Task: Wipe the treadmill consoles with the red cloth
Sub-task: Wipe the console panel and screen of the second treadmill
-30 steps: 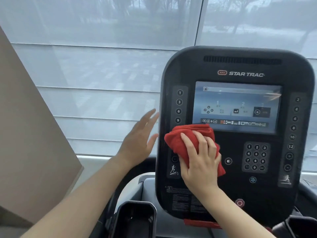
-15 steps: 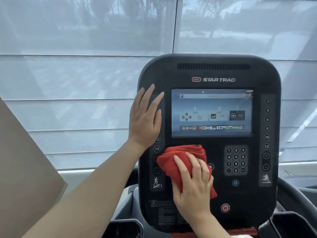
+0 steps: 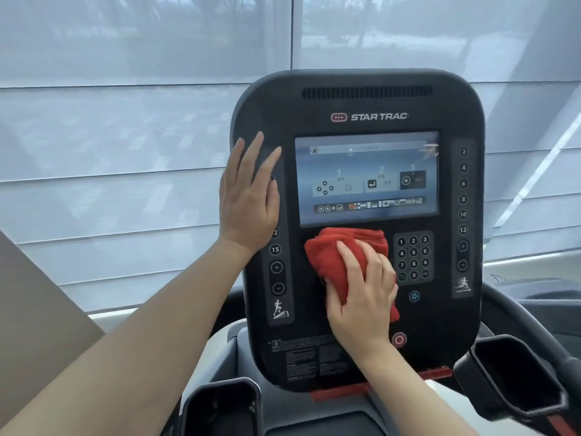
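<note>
A black Star Trac treadmill console (image 3: 361,99) stands in front of me, its screen lit. My right hand (image 3: 361,297) presses a bunched red cloth (image 3: 333,256) flat against the console just below the screen, left of the number keypad. My left hand (image 3: 248,199) lies flat with fingers spread on the console's left edge, over the upper speed buttons. It holds nothing.
Two black cup holders, one at the lower left (image 3: 220,407) and one at the lower right (image 3: 515,376), flank the console's base. A red stop button (image 3: 398,339) sits under my right wrist. A beige panel (image 3: 34,325) stands at the left. Blinds cover the window behind.
My left hand moved from the air beside the console onto its left edge. The red cloth slid a little to the right under the screen. The view shifted, so the console sits more central.
</note>
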Available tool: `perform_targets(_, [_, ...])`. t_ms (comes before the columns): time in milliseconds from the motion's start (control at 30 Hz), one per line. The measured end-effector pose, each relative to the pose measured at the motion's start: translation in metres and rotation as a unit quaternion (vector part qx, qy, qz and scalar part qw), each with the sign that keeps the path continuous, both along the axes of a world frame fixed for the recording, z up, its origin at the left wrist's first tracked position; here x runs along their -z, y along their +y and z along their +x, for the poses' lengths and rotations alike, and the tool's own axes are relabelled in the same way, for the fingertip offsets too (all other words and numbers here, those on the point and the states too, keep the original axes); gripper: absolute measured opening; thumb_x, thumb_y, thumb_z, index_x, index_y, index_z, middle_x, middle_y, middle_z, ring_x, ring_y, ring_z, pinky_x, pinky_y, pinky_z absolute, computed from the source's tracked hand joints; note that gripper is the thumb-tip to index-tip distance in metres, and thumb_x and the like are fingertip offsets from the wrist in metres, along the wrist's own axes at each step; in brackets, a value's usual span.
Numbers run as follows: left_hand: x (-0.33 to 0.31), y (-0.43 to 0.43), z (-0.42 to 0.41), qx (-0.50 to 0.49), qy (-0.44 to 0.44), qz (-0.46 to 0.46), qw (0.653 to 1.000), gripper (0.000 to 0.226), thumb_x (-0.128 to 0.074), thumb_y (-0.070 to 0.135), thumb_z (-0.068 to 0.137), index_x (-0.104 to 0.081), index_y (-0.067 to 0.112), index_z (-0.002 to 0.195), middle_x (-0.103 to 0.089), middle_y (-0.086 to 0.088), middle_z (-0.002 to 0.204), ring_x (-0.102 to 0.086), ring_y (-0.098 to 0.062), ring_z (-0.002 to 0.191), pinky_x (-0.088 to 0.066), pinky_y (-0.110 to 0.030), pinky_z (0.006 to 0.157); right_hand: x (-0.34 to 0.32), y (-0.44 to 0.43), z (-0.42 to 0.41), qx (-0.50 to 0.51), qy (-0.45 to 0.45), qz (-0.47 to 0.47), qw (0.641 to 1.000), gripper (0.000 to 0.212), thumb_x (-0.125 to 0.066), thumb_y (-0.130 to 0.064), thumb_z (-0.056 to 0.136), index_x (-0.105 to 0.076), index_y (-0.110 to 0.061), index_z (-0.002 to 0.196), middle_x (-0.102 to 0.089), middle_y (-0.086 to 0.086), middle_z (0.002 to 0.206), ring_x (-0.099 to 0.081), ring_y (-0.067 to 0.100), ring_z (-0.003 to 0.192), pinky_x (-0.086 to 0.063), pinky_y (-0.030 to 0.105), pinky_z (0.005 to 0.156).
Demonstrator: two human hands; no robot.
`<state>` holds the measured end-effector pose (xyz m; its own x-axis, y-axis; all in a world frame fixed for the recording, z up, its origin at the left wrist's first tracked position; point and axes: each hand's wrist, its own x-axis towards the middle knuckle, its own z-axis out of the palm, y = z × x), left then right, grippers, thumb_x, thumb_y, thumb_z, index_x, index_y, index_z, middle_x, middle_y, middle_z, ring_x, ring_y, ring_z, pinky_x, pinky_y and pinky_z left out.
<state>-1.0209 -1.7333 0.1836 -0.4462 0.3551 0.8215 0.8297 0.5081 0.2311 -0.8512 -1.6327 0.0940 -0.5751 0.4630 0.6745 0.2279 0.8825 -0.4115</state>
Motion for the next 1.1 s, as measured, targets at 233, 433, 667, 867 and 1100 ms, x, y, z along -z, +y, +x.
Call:
perform_targets(233, [0.004,-0.004,0.007,-0.002,-0.016,-0.023,1.000,0.046,-0.041,0.014,0.091,-0.041,0.016,0.137,-0.026,-0.008,0.152,-0.011,-0.028,0.142,-0.011,-0.031,0.112,0.025,-0.006,0.022,-0.019,-0.042,0.036,0.998,0.052,-0.048,-0.034,0.083,-0.039,-0.029,0.134,-0.037,0.004,0.138,-0.033,0.030,0.123,-0.042,0.059,0.088])
perform_targets(433, [0.044,-0.027,0.039,0.002,-0.019,-0.129,0.991,0.050,-0.042,0.023,0.090,-0.036,0.014,0.139,-0.025,-0.009,0.151,-0.010,-0.030,0.141,-0.018,-0.045,0.114,0.036,0.024,0.047,0.043,-0.037,-0.015,0.998,0.051,-0.047,-0.037,0.083,-0.039,-0.028,0.133,-0.037,0.003,0.136,-0.034,0.032,0.121,-0.040,0.058,0.088])
perform_targets(667, [0.071,-0.015,0.081,-0.030,-0.063,-0.150,0.986,0.055,-0.042,0.027,0.086,-0.035,0.014,0.139,-0.025,-0.006,0.148,-0.020,-0.024,0.138,-0.018,-0.058,0.110,0.015,0.032,0.030,-0.003,-0.034,0.006,0.999,0.053,-0.048,-0.035,0.083,-0.037,-0.029,0.135,-0.033,0.003,0.138,-0.030,0.030,0.123,-0.037,0.062,0.089])
perform_targets(867, [0.082,-0.010,0.099,-0.056,-0.100,-0.159,0.981,0.059,-0.045,0.027,0.084,-0.031,0.013,0.140,-0.021,-0.005,0.148,-0.019,-0.023,0.137,-0.020,-0.062,0.108,0.037,0.074,0.062,-0.040,-0.052,0.049,0.997,0.051,-0.051,-0.033,0.081,-0.041,-0.030,0.132,-0.037,0.003,0.137,-0.033,0.030,0.123,-0.039,0.061,0.088])
perform_targets(1100, [0.100,0.015,0.130,-0.081,-0.126,-0.144,0.978,0.061,-0.049,0.023,0.085,-0.029,0.015,0.142,-0.020,-0.005,0.150,-0.016,-0.021,0.140,-0.008,-0.051,0.112,0.022,0.094,0.053,-0.033,-0.016,0.015,0.999,0.052,-0.053,-0.031,0.084,-0.039,-0.027,0.134,-0.035,0.006,0.138,-0.032,0.032,0.122,-0.033,0.060,0.092])
